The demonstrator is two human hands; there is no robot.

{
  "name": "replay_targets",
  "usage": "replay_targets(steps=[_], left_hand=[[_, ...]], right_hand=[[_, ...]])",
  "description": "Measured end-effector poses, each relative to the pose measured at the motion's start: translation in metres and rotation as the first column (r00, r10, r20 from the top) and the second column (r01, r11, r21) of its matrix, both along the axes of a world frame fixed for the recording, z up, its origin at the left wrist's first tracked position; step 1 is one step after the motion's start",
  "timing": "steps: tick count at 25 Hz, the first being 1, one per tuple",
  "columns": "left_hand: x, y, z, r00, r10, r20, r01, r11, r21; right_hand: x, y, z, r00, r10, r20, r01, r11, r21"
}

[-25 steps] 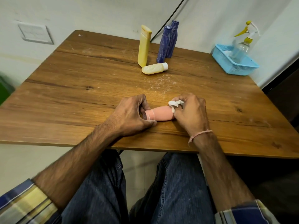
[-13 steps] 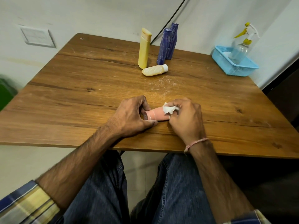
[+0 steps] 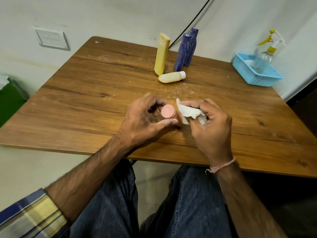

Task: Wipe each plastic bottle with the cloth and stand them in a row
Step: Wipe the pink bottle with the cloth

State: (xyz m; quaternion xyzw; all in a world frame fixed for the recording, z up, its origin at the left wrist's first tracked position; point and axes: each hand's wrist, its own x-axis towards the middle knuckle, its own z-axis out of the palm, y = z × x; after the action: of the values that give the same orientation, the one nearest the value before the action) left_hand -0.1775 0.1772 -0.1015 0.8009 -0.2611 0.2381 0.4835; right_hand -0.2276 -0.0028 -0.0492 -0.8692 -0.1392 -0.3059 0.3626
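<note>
Both forearms cross the near edge of the wooden table (image 3: pixel 72 100), and the hands work just inside that edge. The left hand (image 3: pixel 144 121) grips one pink bottle (image 3: pixel 168 111), thumb and curled fingers clamped round its body, cap end turned up toward the camera; its base is hidden. The right hand (image 3: pixel 211 127) pinches one crumpled white cloth (image 3: pixel 188 113) in bent fingers, and the cloth touches the bottle's right side. Broad wood runs from the hands to the left and right edges, and a scuffed strip separates them from the far group. There, one cream bottle (image 3: pixel 171 77) lies on its side just in front of one tall yellow bottle (image 3: pixel 162 54), which stands beside two blue bottles (image 3: pixel 181 52), close to the far edge. At the far right corner, one blue basket (image 3: pixel 257 79) holds one spray bottle (image 3: pixel 264 55).
</note>
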Motion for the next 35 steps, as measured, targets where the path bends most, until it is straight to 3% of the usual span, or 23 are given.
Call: replay_targets(steps=[3, 7, 10, 13, 15, 19, 26, 28, 30, 32, 35], left_hand=[[-0.002, -0.001, -0.002, 0.995, 0.011, 0.103, -0.006, 0.999, -0.05], [-0.002, -0.004, -0.004, 0.985, 0.044, 0.164, -0.035, 0.998, -0.06], [-0.003, -0.004, -0.004, 0.986, 0.072, 0.148, -0.06, 0.995, -0.084], [-0.005, -0.003, -0.003, 0.99, 0.056, 0.129, -0.05, 0.998, -0.046], [-0.006, -0.004, -0.002, 0.992, 0.059, 0.109, -0.055, 0.998, -0.035], [-0.008, -0.004, 0.001, 0.993, 0.098, 0.067, -0.096, 0.995, -0.038], [-0.006, -0.004, -0.001, 0.991, 0.087, 0.102, -0.082, 0.995, -0.052], [-0.006, -0.003, -0.001, 0.992, 0.082, 0.091, -0.079, 0.996, -0.034], [-0.005, 0.0, -0.001, 0.996, 0.073, 0.047, -0.073, 0.997, 0.004], [-0.005, 0.001, -0.001, 0.999, 0.039, -0.015, -0.039, 0.999, 0.028], [-0.003, 0.002, -0.002, 0.999, -0.015, -0.04, 0.016, 0.999, 0.028]], right_hand=[[-0.001, 0.01, 0.01, 0.992, 0.098, 0.083, -0.083, 0.982, -0.169], [0.004, 0.022, 0.011, 0.998, 0.062, -0.004, -0.06, 0.946, -0.319], [0.006, 0.02, 0.013, 0.992, 0.106, -0.067, -0.122, 0.948, -0.295], [0.006, 0.011, 0.025, 0.947, 0.163, -0.277, -0.23, 0.946, -0.228], [0.007, 0.001, 0.034, 0.913, 0.119, -0.39, -0.195, 0.968, -0.161], [0.01, -0.004, 0.043, 0.982, -0.05, -0.184, 0.041, 0.998, -0.05], [0.003, 0.022, 0.01, 0.971, 0.16, -0.179, -0.205, 0.941, -0.268], [0.003, 0.011, 0.013, 0.955, 0.168, -0.244, -0.222, 0.95, -0.217], [0.006, -0.005, 0.018, 0.953, 0.109, -0.283, -0.137, 0.987, -0.081], [0.011, -0.021, 0.02, 0.968, 0.026, -0.249, -0.008, 0.997, 0.071], [0.014, -0.029, 0.01, 0.977, -0.043, -0.21, 0.076, 0.985, 0.152]])
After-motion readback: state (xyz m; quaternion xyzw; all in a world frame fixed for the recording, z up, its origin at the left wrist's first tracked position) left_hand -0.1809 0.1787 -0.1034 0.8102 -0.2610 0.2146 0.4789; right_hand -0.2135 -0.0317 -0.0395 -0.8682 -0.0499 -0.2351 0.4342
